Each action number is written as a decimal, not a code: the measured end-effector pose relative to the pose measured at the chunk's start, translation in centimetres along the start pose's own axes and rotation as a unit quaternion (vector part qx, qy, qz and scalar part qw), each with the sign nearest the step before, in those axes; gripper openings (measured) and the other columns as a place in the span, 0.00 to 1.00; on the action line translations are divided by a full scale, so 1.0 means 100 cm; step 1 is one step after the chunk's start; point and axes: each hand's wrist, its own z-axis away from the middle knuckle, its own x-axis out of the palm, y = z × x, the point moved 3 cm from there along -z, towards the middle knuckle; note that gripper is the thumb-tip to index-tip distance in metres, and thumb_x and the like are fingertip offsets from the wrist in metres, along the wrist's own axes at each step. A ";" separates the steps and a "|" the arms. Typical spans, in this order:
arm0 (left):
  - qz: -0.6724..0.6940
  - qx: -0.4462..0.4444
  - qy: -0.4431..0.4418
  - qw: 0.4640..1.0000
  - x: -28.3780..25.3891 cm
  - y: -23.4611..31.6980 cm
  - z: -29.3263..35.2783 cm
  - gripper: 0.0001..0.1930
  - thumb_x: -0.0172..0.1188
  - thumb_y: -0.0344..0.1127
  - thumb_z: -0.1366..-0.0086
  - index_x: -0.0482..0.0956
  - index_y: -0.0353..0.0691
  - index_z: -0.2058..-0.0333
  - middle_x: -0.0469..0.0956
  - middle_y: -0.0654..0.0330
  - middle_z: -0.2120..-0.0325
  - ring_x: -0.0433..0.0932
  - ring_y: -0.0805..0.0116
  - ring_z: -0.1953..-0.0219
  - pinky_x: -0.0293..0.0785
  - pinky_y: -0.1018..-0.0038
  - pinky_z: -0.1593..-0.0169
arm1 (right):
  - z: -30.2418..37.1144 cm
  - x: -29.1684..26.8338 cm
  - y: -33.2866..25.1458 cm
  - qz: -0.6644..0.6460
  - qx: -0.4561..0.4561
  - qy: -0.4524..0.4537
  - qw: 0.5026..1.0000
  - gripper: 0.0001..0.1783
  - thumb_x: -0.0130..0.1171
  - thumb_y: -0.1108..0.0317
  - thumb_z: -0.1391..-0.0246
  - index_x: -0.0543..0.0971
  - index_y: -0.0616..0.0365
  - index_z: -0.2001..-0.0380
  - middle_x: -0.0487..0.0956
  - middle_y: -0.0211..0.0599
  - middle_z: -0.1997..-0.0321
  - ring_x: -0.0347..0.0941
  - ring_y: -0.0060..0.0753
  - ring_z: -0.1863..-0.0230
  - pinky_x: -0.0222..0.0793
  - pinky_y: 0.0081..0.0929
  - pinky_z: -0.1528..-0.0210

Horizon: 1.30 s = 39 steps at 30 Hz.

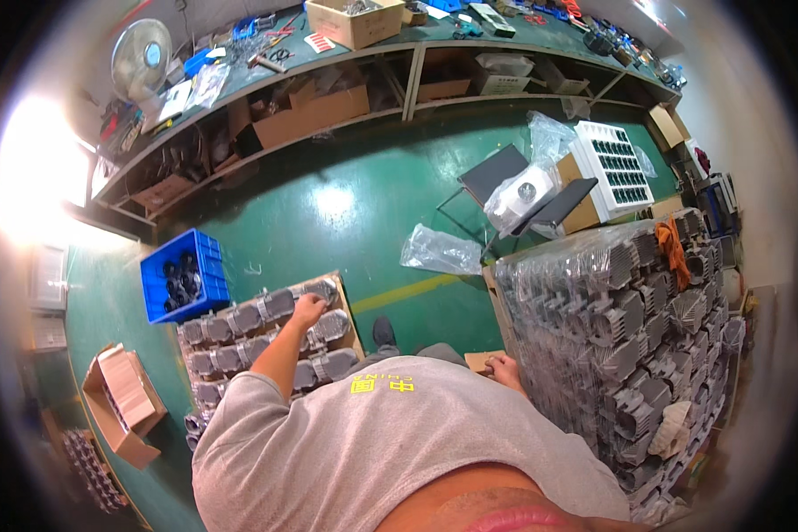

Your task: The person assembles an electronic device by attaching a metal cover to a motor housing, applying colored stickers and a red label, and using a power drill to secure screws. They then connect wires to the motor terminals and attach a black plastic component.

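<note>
My left hand (309, 310) reaches down to a grey finned metal housing (319, 289) at the far right corner of a layer of such castings. Its fingers are drawn together at the housing's near side; whatever they pinch is too small to make out. Low by the stacked castings on the right is my right hand (505, 370), its fingers curled beside a piece of brown cardboard (481, 361). What lies inside those fingers is hidden. Several more grey housings (246, 316) sit in rows under and around my left arm.
A blue crate (215, 266) with black parts stands beyond the rows, left of them. An open carton (120, 399) lies at far left. Tall wrapped castings (585, 310) rise on the right. Ahead are a black chair (495, 173), a plastic bag (439, 250) and a long workbench (399, 46).
</note>
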 end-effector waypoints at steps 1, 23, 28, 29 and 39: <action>-0.003 -0.006 0.013 1.000 -0.009 -0.011 -0.018 0.15 0.62 0.42 0.43 0.86 0.36 0.67 0.86 0.52 0.74 0.85 0.58 0.68 0.80 0.64 0.59 | -0.014 0.006 -0.011 -0.025 -0.008 -0.022 0.999 0.07 0.59 0.70 0.42 0.83 0.61 0.65 0.81 0.31 0.71 0.78 0.25 0.70 0.73 0.24 0.72; 0.139 -0.041 -0.068 0.987 -0.106 0.230 -0.263 0.12 0.59 0.34 0.32 0.80 0.29 0.57 0.81 0.60 0.75 0.75 0.76 0.77 0.73 0.75 0.75 | -0.387 0.132 -0.425 0.120 -0.279 0.021 0.953 0.11 0.64 0.63 0.48 0.83 0.59 0.67 0.82 0.36 0.74 0.77 0.29 0.72 0.75 0.32 0.65; -0.007 -0.004 -0.160 0.987 -0.135 0.177 -0.396 0.15 0.62 0.35 0.32 0.83 0.28 0.54 0.86 0.52 0.65 0.83 0.65 0.65 0.79 0.69 0.60 | -0.417 0.163 -0.520 0.037 -0.216 0.074 0.973 0.12 0.66 0.59 0.50 0.87 0.53 0.66 0.87 0.41 0.62 0.84 0.42 0.58 0.78 0.37 0.52; -0.013 -0.002 -0.169 0.986 -0.139 0.181 -0.427 0.15 0.62 0.35 0.32 0.83 0.28 0.54 0.86 0.52 0.66 0.83 0.66 0.66 0.79 0.69 0.60 | -0.426 0.158 -0.518 0.064 -0.217 0.104 0.969 0.12 0.65 0.59 0.50 0.87 0.53 0.66 0.87 0.42 0.61 0.84 0.45 0.57 0.78 0.38 0.51; -0.088 0.032 -0.235 0.967 -0.235 0.381 -0.592 0.10 0.56 0.33 0.33 0.82 0.33 0.63 0.79 0.59 0.78 0.73 0.75 0.81 0.69 0.76 0.79 | -0.395 0.147 -0.484 0.140 -0.065 0.244 0.957 0.17 0.66 0.61 0.54 0.86 0.58 0.61 0.85 0.48 0.57 0.82 0.49 0.52 0.76 0.38 0.48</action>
